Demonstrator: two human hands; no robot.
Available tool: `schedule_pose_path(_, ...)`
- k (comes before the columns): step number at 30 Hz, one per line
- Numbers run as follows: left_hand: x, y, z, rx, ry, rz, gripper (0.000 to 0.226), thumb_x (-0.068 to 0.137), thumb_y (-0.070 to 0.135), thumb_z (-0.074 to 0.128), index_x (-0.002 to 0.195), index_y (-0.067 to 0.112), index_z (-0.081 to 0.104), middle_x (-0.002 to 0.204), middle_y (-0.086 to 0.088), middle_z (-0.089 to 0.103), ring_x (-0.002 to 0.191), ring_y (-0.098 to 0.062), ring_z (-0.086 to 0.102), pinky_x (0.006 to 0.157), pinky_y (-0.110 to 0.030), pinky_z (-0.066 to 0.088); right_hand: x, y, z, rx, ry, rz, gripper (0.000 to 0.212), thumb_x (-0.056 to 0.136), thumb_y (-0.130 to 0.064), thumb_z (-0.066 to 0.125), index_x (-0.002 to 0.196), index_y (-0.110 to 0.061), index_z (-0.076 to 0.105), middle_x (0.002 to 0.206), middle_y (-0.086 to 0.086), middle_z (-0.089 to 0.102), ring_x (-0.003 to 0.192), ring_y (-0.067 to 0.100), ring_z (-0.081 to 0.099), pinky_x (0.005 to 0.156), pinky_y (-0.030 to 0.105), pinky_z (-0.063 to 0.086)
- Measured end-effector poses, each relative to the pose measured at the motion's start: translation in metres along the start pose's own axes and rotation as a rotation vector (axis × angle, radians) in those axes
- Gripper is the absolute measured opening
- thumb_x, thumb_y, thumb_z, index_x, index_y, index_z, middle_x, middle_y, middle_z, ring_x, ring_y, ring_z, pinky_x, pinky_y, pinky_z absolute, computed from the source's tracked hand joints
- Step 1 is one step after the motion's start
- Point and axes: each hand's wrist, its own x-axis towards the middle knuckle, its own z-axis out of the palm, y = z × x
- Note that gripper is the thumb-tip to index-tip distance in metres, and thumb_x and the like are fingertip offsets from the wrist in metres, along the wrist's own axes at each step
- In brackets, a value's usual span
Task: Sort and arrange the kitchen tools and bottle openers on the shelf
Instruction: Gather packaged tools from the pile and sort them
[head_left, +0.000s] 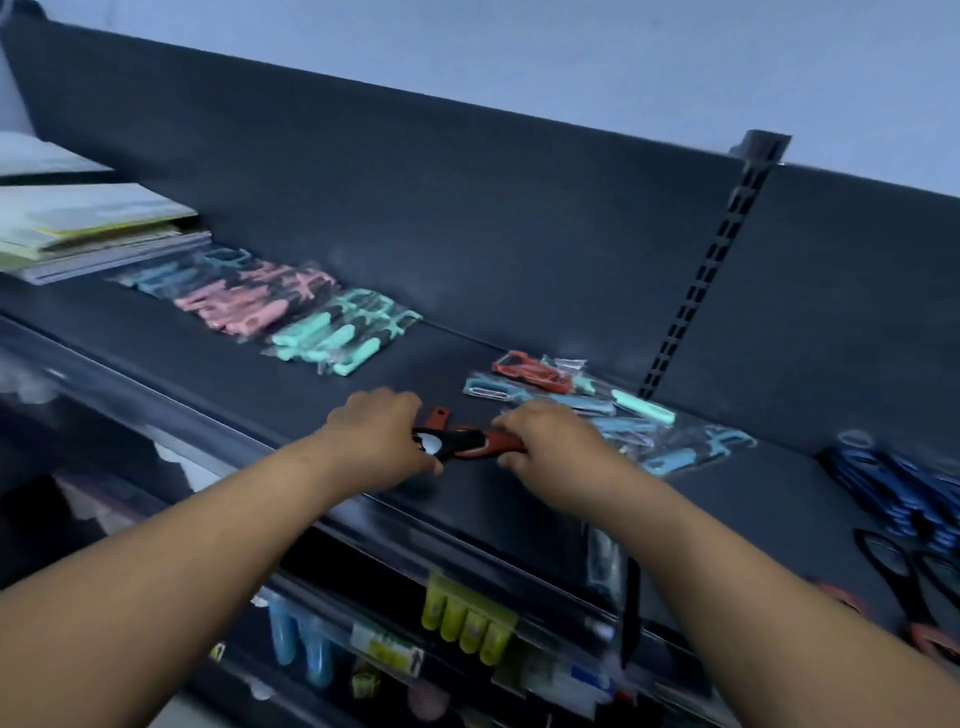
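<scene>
Red-and-black bottle opener (470, 442), light and stiff by the look, pinched at each end by my left hand (382, 431) and right hand (550, 441), just left of the loose packet pile (597, 410).

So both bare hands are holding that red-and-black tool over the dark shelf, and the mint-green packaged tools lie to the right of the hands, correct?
Not quite. In the head view the mint-green packaged tools lie left of the hands, further back. Both the left hand and right hand do hold the red-and-black tool over the dark shelf.
</scene>
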Motion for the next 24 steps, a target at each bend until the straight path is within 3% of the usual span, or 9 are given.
schedule_pose_path(4, 0.009, -0.011, 0.007, -0.021, 0.008, 0.069, 0.049, 0.073, 0.05, 0.073, 0.108, 0.02, 0.058, 0.101, -0.001, 0.047, 0.098, -0.022, 0.044, 0.083, -0.034, 0.046, 0.014, -0.009, 0.01, -0.022, -0.051, 0.046, 0.035, 0.088, -0.024, 0.06, 0.124, -0.025, 0.057, 0.122, 0.002, 0.056, 0.117, 0.025, 0.044, 0.1, 0.039, 0.04)
schedule_pose_path(9, 0.017, -0.016, 0.005, -0.106, -0.031, 0.115, 0.04, 0.072, 0.044, 0.074, 0.102, 0.025, 0.054, 0.102, 0.002, 0.046, 0.092, -0.019, 0.051, 0.077, -0.031, 0.045, 0.014, -0.013, 0.008, -0.013, -0.042, 0.104, 0.027, 0.089, -0.022, 0.059, 0.116, -0.017, 0.059, 0.119, 0.007, 0.055, 0.112, 0.026, 0.049, 0.09, 0.032, 0.042)
schedule_pose_path(13, 0.024, -0.017, 0.0, -0.206, -0.027, 0.112, 0.02, 0.087, 0.038, 0.056, 0.096, 0.021, 0.06, 0.095, -0.001, 0.057, 0.086, -0.019, 0.057, 0.075, -0.033, 0.048, 0.012, -0.016, 0.008, -0.139, -0.029, 0.108, 0.02, 0.093, -0.018, 0.048, 0.109, -0.01, 0.057, 0.117, 0.013, 0.057, 0.106, 0.029, 0.055, 0.078, 0.029, 0.037)
schedule_pose_path(17, 0.03, -0.023, -0.002, -0.316, 0.068, 0.074, 0.026, 0.095, 0.028, 0.049, 0.078, 0.01, 0.057, 0.075, -0.005, 0.059, 0.071, -0.022, 0.057, 0.059, -0.031, 0.04, 0.012, -0.014, 0.01, -0.113, 0.002, 0.155, 0.021, 0.088, -0.005, 0.042, 0.105, -0.009, 0.054, 0.115, 0.014, 0.057, 0.103, 0.029, 0.055, 0.074, 0.027, 0.034)
schedule_pose_path(21, 0.038, -0.035, 0.0, -0.734, 0.162, -0.091, 0.018, 0.091, 0.02, 0.05, 0.081, 0.008, 0.059, 0.077, -0.012, 0.064, 0.073, -0.027, 0.067, 0.074, -0.041, 0.053, 0.015, -0.013, 0.006, 0.031, -0.004, 0.162, 0.019, 0.086, -0.006, 0.047, 0.1, -0.015, 0.055, 0.112, 0.008, 0.059, 0.103, 0.027, 0.055, 0.074, 0.026, 0.036)
schedule_pose_path(24, 0.041, -0.041, -0.006, -1.023, 0.219, -0.21, 0.012, 0.089, 0.013, 0.05, 0.079, 0.007, 0.055, 0.082, -0.011, 0.06, 0.066, -0.025, 0.065, 0.065, -0.037, 0.051, 0.027, -0.022, 0.0, 0.211, -0.007, 0.089, 0.013, 0.086, -0.007, 0.055, 0.096, -0.012, 0.06, 0.103, 0.004, 0.06, 0.096, 0.021, 0.054, 0.076, 0.027, 0.04)
